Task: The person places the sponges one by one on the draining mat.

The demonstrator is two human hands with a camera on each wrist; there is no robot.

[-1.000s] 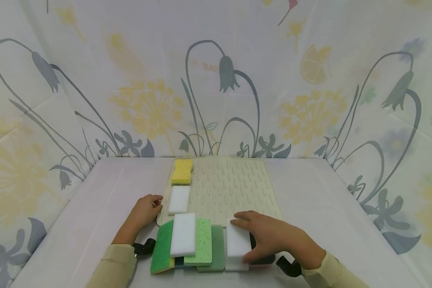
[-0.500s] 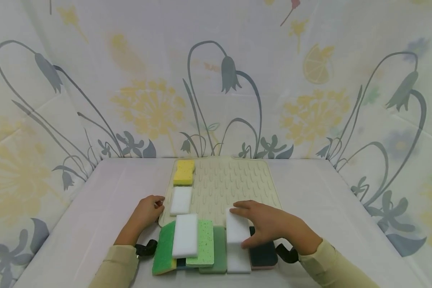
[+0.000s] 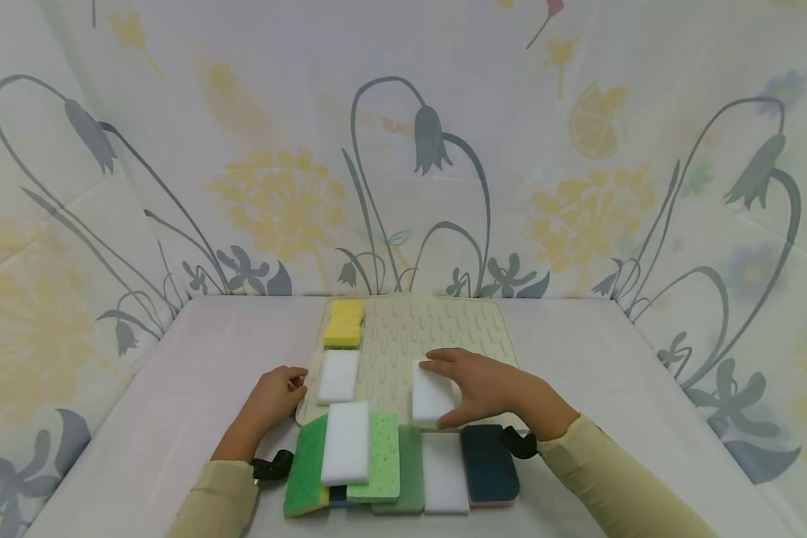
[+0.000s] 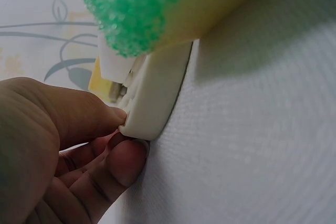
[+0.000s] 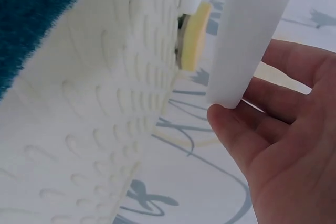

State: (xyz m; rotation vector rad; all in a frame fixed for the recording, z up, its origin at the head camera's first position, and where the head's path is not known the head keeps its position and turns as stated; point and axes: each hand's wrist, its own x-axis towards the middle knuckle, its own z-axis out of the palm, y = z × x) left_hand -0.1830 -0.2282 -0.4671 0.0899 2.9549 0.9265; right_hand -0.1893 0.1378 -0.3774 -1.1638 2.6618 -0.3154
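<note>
My right hand point(image 3: 487, 385) holds a white melamine sponge point(image 3: 432, 396) between thumb and fingers, over the near part of a cream ridged mat point(image 3: 437, 321). In the right wrist view that sponge point(image 5: 252, 30) is raised off the mat's surface, thumb at its lower end. My left hand point(image 3: 276, 396) is at the mat's left edge; the left wrist view has its thumb and fingers pinching the mat's edge point(image 4: 157, 98). On the mat's left side lie a yellow sponge point(image 3: 343, 324) at the back and another white sponge point(image 3: 338, 376) in front of it.
Along the mat's near edge lie a green scouring sponge point(image 3: 305, 463), a white sponge point(image 3: 346, 444) on top of a speckled light green one point(image 3: 383, 457), a dull green one point(image 3: 410, 471), a white one point(image 3: 445, 472) and a dark blue one point(image 3: 489, 465). Patterned fabric point(image 3: 403, 187) hangs behind.
My right hand has lifted the white sponge off the near row and carried it forward over the mat, uncovering a white sponge and the dark blue one. The left hand stays at the mat's edge.
</note>
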